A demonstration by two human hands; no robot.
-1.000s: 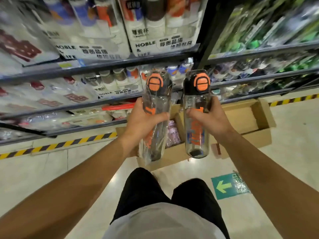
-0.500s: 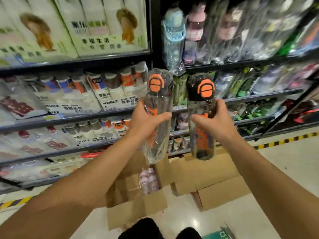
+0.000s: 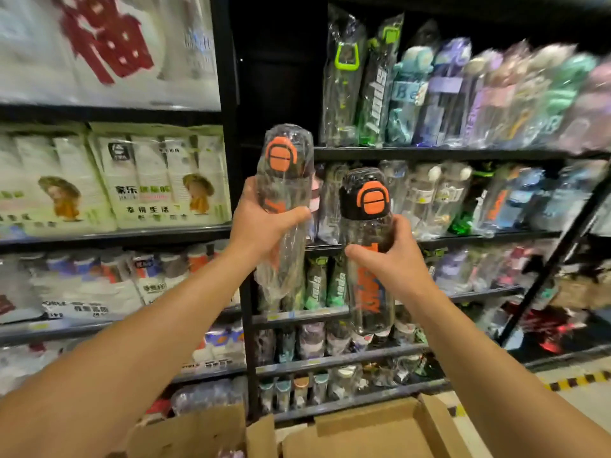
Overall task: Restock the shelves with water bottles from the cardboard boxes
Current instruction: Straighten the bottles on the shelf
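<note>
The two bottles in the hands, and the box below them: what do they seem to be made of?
Left bottle and right bottle: probably clear hard plastic, since the shelves show through them, with matte black-and-orange caps; each sits in a glossy, crinkled film sleeve. The box: brown cardboard, dull, with folded flaps.

Both water bottles are clear, glossy plastic with matt orange lid clasps — the left bottle sheathed in crinkled, shiny film, like the right bottle. At six o'clock, cardboard boxes — dull, brown, fibrous. Shelf rails look dark, painted metal.
</note>
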